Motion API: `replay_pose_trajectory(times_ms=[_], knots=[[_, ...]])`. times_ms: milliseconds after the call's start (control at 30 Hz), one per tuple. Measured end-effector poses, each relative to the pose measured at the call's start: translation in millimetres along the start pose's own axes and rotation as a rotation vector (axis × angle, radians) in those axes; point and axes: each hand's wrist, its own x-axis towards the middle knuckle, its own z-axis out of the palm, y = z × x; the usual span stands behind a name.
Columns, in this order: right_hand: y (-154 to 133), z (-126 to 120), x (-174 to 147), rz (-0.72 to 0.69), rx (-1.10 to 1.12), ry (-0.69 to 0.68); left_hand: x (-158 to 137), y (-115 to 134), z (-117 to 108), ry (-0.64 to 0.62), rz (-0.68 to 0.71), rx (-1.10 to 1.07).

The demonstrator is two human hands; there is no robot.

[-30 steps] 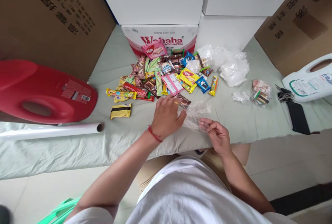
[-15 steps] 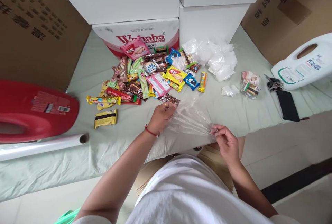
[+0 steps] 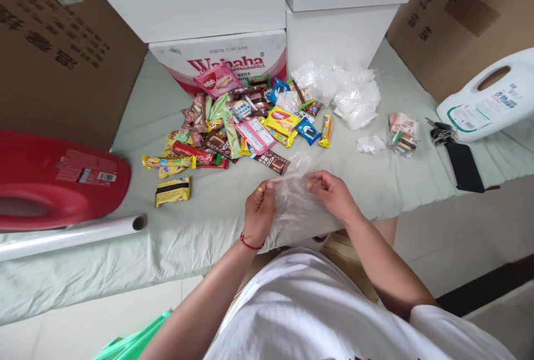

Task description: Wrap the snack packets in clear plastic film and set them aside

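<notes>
Head view shows the left hand [image 3: 259,210] and the right hand [image 3: 331,194] both pinching a clear bag [image 3: 292,196] between them, above the bench [image 3: 208,210] edge. Just behind it lies a snack pile [image 3: 237,123].
</notes>
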Motion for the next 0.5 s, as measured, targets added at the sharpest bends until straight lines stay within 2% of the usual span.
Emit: replay_pose_trajectory(times_ms=[100,167,233,400,500], knots=[[1.8,11.2,4.8,0.092,0.185,0.122,-0.4,-1.9,-24.0,0.19,-0.025,-0.074],[2.3,8.1,2.1,0.122,0.223,0.213,-1.6,-5.0,-41.9,0.3,-0.068,-0.086],[3.5,2.4,-3.1,0.144,0.205,0.236,-3.4,-9.2,-57.1,0.348,-0.116,-0.073],[16.8,-11.8,-22.9,0.224,0.052,0.232,-4.6,-18.4,-75.5,0.27,-0.202,0.05],[21.3,-26.7,-33.9,0.213,-0.198,0.23,-3.2,-19.1,-77.3,0.194,-0.214,0.232]])
